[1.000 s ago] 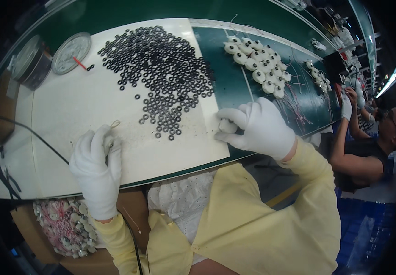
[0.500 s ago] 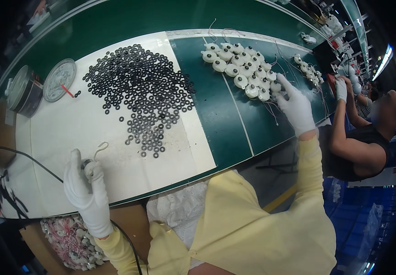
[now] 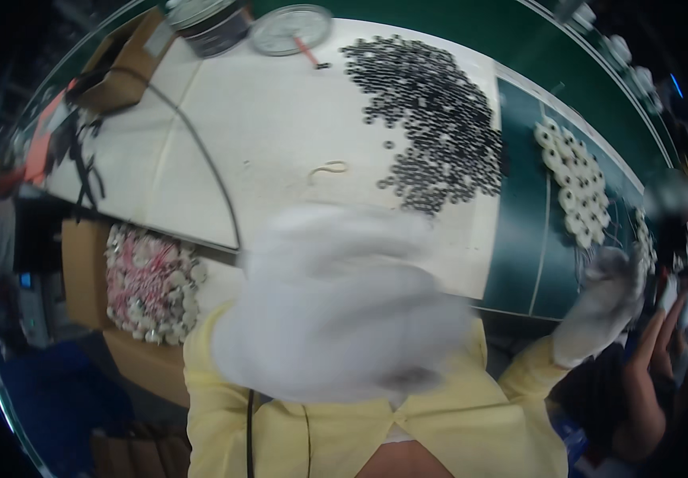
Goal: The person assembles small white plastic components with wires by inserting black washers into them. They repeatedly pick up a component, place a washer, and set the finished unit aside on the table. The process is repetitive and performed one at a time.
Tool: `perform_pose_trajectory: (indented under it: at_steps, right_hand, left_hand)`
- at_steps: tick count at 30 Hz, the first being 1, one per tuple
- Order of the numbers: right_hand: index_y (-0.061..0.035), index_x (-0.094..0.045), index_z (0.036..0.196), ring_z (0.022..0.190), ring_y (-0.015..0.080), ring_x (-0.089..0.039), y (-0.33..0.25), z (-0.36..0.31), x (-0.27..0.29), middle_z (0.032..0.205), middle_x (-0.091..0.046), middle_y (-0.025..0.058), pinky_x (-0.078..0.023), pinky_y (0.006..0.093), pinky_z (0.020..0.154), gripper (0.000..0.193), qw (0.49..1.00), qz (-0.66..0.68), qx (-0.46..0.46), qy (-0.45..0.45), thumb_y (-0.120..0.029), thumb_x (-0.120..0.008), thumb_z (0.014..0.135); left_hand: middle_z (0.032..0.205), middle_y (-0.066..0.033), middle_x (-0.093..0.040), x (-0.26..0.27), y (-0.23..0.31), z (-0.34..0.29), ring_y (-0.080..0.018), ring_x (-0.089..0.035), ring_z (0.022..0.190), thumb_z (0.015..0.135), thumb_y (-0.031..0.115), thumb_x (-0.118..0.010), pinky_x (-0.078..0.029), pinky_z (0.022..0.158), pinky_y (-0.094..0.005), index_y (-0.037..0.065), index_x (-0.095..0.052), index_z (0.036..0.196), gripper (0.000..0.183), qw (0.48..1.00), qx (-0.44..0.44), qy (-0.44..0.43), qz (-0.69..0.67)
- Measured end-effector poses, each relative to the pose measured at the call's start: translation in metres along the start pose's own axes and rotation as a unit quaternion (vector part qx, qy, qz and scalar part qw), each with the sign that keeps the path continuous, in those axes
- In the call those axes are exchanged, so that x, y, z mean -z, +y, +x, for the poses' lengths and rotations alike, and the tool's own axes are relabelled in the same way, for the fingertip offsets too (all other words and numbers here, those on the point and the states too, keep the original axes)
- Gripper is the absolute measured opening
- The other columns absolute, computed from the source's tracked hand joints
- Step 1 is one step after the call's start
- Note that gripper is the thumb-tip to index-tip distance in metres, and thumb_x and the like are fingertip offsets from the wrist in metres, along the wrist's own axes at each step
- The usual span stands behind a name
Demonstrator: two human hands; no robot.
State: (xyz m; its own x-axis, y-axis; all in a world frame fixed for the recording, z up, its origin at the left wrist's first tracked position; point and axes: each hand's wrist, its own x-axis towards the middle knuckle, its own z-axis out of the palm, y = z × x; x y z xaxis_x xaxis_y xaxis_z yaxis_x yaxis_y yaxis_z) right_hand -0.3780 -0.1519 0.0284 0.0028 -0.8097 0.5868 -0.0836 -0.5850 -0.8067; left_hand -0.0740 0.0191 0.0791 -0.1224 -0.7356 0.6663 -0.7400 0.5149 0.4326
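Note:
My left hand (image 3: 344, 303), in a white glove, is raised close to the view and smeared by motion. Its fingers and anything in them cannot be made out. A black cable (image 3: 210, 147) arcs over the table, passes behind this hand and shows again below it. My right hand (image 3: 601, 299), also gloved, is at the right by the near end of a cluster of round white parts with dark centres (image 3: 575, 179). Its fingers look apart and slightly curled, with nothing visible between them. Many small black rings (image 3: 439, 119) lie spread on the white tabletop (image 3: 272, 103).
A yellowish loop of cord (image 3: 329, 168) lies near the rings. At the back stand a tub (image 3: 212, 32) and its round lid (image 3: 291, 30). A cardboard box (image 3: 125, 68) sits far left; another box (image 3: 85, 275) holds white parts with pink wires. A co-worker's arm (image 3: 645, 362) shows at right.
My left hand has risen from the tabletop toward the view, and the small round thing it held is hidden. The whole view has swung left. My right hand stays beside the white parts.

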Motion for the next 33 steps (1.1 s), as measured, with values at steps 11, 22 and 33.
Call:
perform_pose_trajectory:
  at_steps: [11, 22, 33]
  right_hand:
    - [0.0032, -0.057, 0.125, 0.066, 0.0137, -0.057, -0.028, -0.07, -0.132, 0.087, -0.063, 0.0104, -0.047, 0.0257, 0.059, 0.073, 0.673, 0.566, -0.358, -0.313, -0.065, -0.043, 0.104]
    - [0.0036, -0.065, 0.104, 0.029, 0.0091, -0.033, 0.028, -0.064, -0.066, 0.046, -0.048, 0.0009, -0.029, 0.0254, 0.029, 0.063, 0.62, 0.625, -0.451, -0.146, -0.056, -0.046, 0.107]
    - [0.001, -0.066, 0.104, 0.027, 0.0102, -0.034, 0.036, -0.052, -0.07, 0.053, -0.058, 0.0039, -0.031, 0.0261, 0.028, 0.065, 0.612, 0.59, -0.424, -0.313, -0.057, -0.039, 0.109]
  left_hand:
    - [0.098, -0.0045, -0.061, -0.027, -0.02, 0.021, -0.0256, -0.065, 0.096, 0.068, 0.024, -0.074, -0.056, 0.067, -0.0377, 0.015, -0.065, 0.088, 0.025, 0.975, 0.04, 0.12, 0.183]
    - [0.105, -0.0132, -0.074, 0.121, -0.016, -0.212, -0.0304, -0.072, 0.092, 0.098, 0.033, -0.068, -0.055, 0.086, -0.0388, 0.007, -0.073, 0.113, 0.031, 0.629, 0.642, 0.011, 0.438]
    - [0.127, -0.0094, -0.07, 0.141, -0.057, -0.304, -0.0325, -0.065, 0.118, 0.095, 0.035, -0.061, -0.052, 0.096, -0.0484, 0.022, -0.063, 0.138, 0.045, 0.558, 0.651, -0.128, 0.499]
